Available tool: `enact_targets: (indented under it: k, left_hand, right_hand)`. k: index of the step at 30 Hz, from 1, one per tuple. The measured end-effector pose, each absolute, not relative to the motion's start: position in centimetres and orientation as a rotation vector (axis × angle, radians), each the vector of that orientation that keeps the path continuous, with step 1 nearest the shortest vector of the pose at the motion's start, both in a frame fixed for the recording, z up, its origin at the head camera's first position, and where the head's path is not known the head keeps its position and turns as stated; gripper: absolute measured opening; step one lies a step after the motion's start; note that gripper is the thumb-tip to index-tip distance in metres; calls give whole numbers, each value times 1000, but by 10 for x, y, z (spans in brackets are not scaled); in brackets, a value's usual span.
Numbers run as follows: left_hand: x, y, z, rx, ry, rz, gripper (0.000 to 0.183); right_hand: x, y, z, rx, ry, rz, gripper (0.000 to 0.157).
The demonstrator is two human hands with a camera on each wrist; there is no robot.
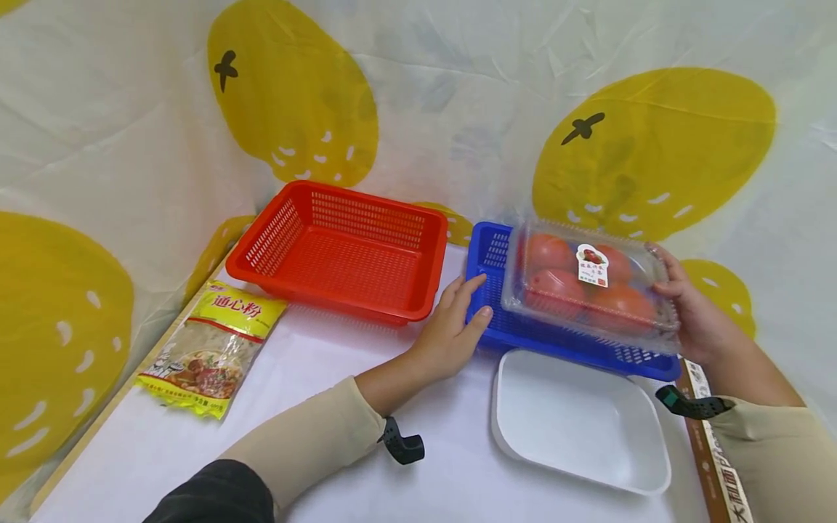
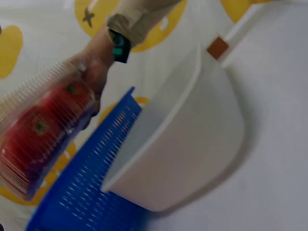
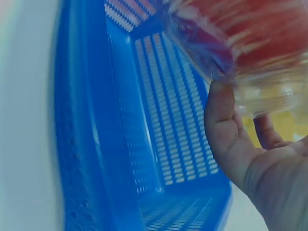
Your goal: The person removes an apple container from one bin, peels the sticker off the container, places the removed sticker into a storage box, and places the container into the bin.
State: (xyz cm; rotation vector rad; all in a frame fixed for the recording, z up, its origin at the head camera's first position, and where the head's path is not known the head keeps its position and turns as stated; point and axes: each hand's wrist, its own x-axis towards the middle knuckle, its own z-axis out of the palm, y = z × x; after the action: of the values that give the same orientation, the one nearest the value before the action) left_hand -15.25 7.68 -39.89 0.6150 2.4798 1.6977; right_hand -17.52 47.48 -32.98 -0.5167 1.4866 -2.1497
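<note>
My right hand (image 1: 702,312) grips the right end of a clear plastic box of tomatoes (image 1: 556,287), several red ones under a lid with a white label. In the right wrist view the thumb presses the box's (image 3: 260,38) near corner. The box is held above the blue basket (image 1: 487,319), tilted, with a gap between them in the left wrist view. My left hand (image 1: 451,330) is by the basket's left end, its fingers spread and extended over the rim; whether they touch it I cannot tell.
A red basket (image 1: 353,261) stands at back left, beside a packet of macaroni (image 1: 212,341). In front of the blue basket sits a white tray (image 1: 582,421). A long brown and white box (image 1: 716,457) lies at the right. Patterned cloth (image 1: 451,94) hangs behind.
</note>
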Motion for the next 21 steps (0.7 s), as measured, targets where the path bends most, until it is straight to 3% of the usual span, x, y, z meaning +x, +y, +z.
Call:
enact_targets:
  k: [10,17,21]
  left_hand:
    - [-156,51,-351,802,2249,1923,54]
    - [-159,33,-335,805,2245,1864,50]
    - [-157,25,-333,832,2241,1830,51]
  right_hand:
    - [-128,436,-317,-428,1290,-2220,70]
    - [-98,402,-320,-191,1640,-2183,68]
    - [-90,382,-323,-209,1758,-2135,67]
